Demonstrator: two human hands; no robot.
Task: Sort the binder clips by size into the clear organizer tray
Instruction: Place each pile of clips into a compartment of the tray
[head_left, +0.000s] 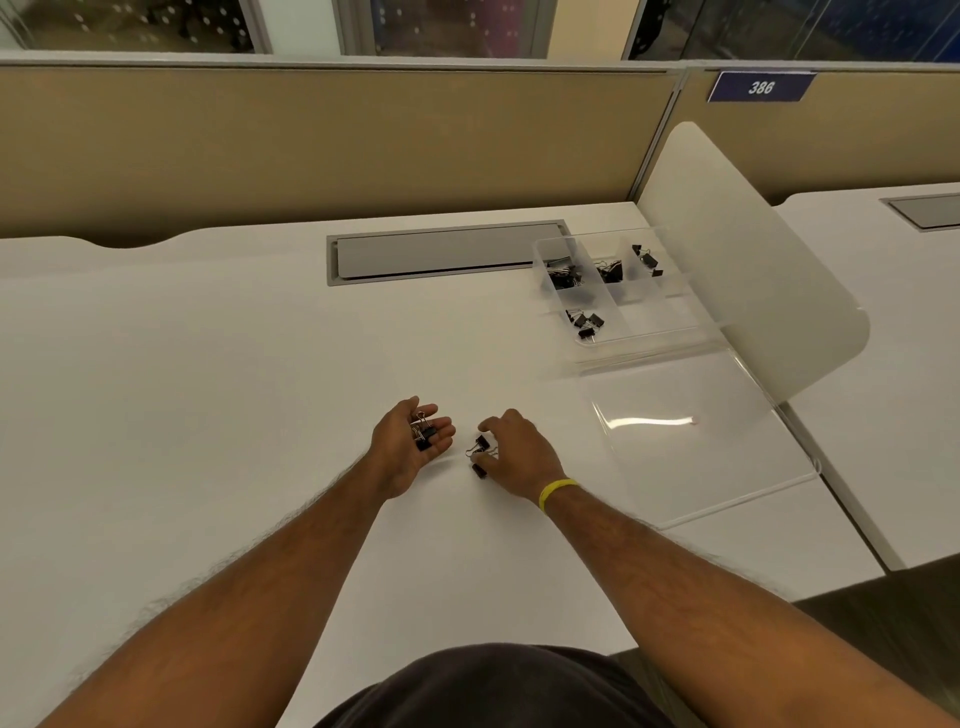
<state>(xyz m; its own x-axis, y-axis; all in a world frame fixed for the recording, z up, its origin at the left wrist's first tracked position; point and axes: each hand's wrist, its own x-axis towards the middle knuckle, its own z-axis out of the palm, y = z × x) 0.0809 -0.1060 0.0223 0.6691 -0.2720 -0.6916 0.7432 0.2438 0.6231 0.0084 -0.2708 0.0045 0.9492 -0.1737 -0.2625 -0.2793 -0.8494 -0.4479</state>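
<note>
My left hand (404, 451) lies palm up on the white desk, cupping a few small black binder clips (423, 432). Just to its right, my right hand (517, 453) reaches palm down over loose black binder clips (481, 456) on the desk, fingertips touching them. Whether it grips one I cannot tell. The clear organizer tray (670, 332) stands at the far right of the desk. Four of its compartments hold black clips: back left (563, 274), back middle (610, 270), back right (647, 259) and front left (588, 323).
A clear lid (696, 447) lies flat in front of the tray. A frosted divider panel (748, 260) rises right of the tray. A grey cable hatch (441, 252) is set into the desk behind. A beige partition closes the back.
</note>
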